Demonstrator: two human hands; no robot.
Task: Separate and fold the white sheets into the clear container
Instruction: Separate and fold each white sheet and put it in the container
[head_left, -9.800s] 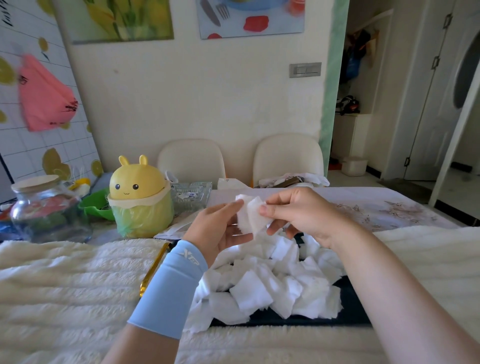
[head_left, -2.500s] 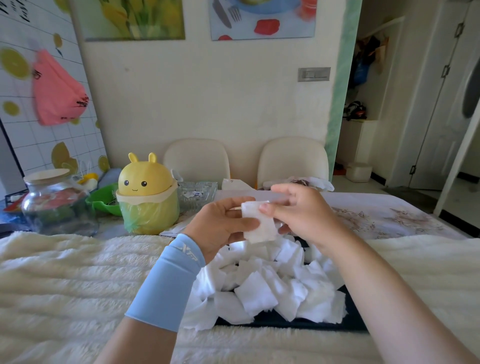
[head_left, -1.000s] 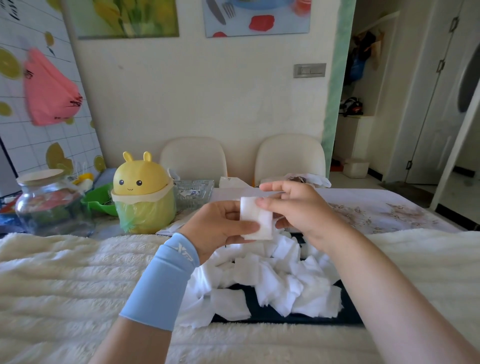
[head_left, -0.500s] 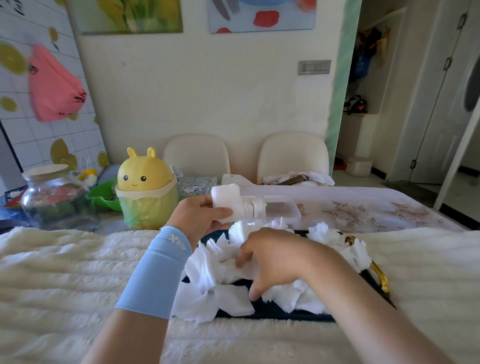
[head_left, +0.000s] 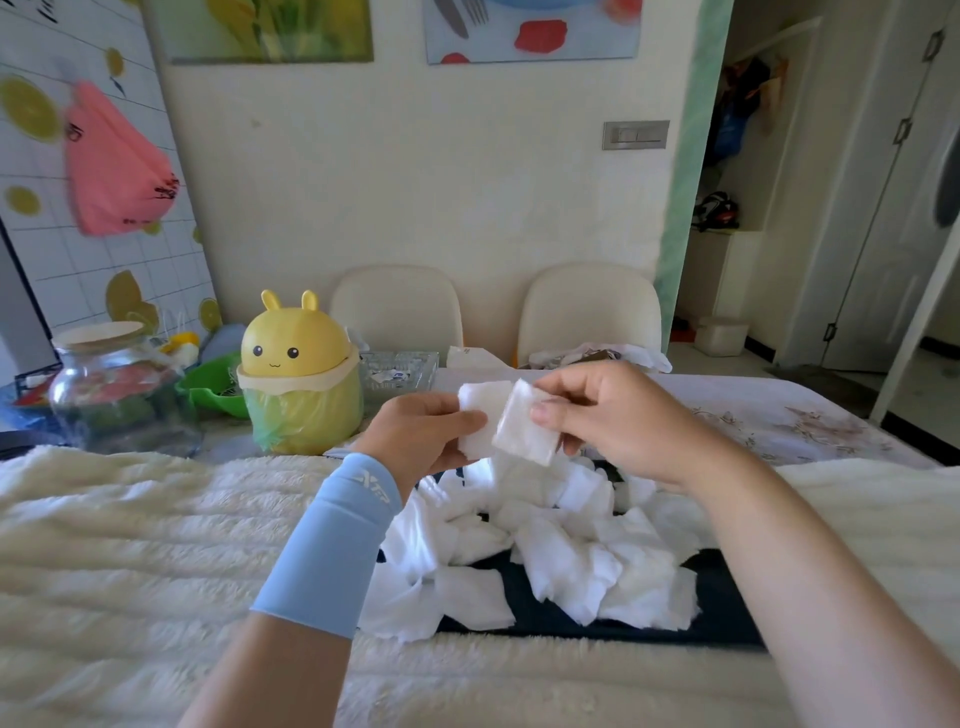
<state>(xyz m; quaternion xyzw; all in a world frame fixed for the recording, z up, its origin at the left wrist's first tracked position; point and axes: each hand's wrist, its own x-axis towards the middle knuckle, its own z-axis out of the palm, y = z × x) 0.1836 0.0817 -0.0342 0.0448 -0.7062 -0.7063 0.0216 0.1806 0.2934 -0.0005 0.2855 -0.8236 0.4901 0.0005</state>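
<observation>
Two small white sheets are held up above the pile. The left hand (head_left: 426, 434) pinches a folded white sheet (head_left: 475, 415) between thumb and fingers; the right hand (head_left: 618, 415) pinches a second white sheet (head_left: 524, 434) by its upper edge, thumb against forefinger. The second sheet overlaps the near right part of the first, so whether the two touch cannot be told.

Below the hands, a pile of loose white sheets (head_left: 561, 551) lies heaped on a dark tray (head_left: 722, 597); the sheets hide most of the tray, and its far rim sits behind the hands. The clear container cannot be made out; the raised hands and sheets cover the place behind them.

A light blue sleeve (head_left: 332, 540) covers the left forearm; the right forearm is bare and cut off at the lower right edge. The tray rests on a cream fleece blanket (head_left: 130, 545).

Far left on the table stand a yellow bunny-shaped bin (head_left: 298, 374) and a glass jar (head_left: 111, 387); the jar's contents are blurred. Two cream chairs (head_left: 397, 312) stand against the far wall, only their backs showing.
</observation>
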